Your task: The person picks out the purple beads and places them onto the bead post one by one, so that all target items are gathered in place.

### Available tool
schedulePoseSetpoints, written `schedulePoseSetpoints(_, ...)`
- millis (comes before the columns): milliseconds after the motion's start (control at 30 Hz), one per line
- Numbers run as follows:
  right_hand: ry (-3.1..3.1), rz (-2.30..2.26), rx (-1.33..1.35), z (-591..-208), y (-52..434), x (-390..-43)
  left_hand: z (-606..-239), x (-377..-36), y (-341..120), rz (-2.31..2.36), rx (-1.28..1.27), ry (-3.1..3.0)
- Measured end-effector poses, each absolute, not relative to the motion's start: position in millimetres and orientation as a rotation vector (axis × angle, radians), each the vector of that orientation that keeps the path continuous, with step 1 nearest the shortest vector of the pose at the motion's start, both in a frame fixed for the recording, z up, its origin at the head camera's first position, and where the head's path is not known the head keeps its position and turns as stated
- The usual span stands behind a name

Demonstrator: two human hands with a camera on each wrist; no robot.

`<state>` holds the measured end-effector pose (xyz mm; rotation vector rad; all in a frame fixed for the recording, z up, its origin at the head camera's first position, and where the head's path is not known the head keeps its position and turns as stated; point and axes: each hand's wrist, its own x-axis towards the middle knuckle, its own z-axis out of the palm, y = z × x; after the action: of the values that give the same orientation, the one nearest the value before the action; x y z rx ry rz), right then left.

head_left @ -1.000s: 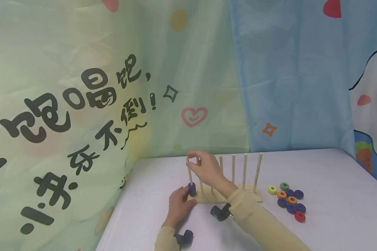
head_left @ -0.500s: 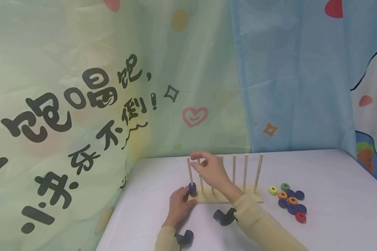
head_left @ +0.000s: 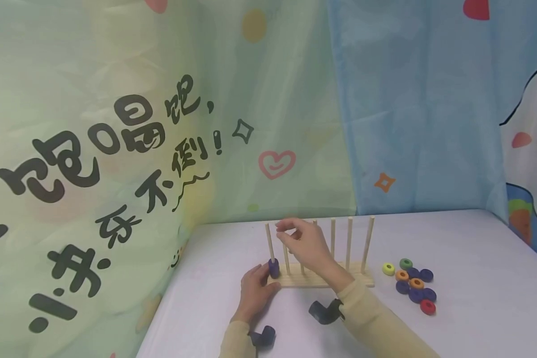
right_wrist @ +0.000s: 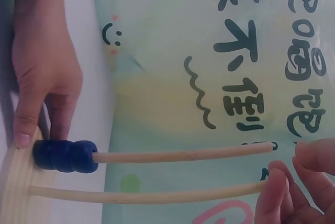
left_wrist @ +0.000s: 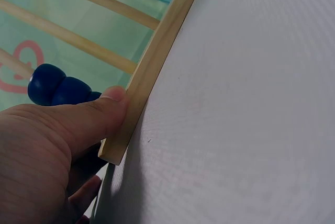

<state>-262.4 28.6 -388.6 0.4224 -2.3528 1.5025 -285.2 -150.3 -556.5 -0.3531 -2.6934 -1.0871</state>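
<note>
A wooden peg rack (head_left: 322, 282) stands on the white table, with several upright pegs on its base. Three dark blue beads (right_wrist: 65, 156) are stacked at the foot of its leftmost peg (head_left: 269, 243). My left hand (head_left: 253, 293) grips the base's left end, thumb on the front edge (left_wrist: 112, 96) and fingers behind. My right hand (head_left: 306, 246) is up near the top of the second peg, thumb and forefinger apart, no bead visible between them. In the right wrist view, the fingertips (right_wrist: 275, 187) are beside the tops of the two leftmost pegs.
Right of the rack lies a loose group of beads: a yellow bead (head_left: 388, 269), a green bead (head_left: 405, 264), two orange, several blue, and a red bead (head_left: 427, 307). A printed curtain (head_left: 277, 99) hangs behind the table. Dark wrist mounts (head_left: 324, 312) stick out beneath both wrists.
My right hand has drawn away to the right from the top of the leftmost peg. The left hand stays on the base, and the blue beads on the peg have not moved.
</note>
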Motion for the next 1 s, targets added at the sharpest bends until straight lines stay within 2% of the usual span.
schedulePoseSetpoints(1000,-2.428,1.530,0.281,-446.6,55.2,-238.4,-561.1,-287.6,-152.1,-1.079,-0.374,-2.675)
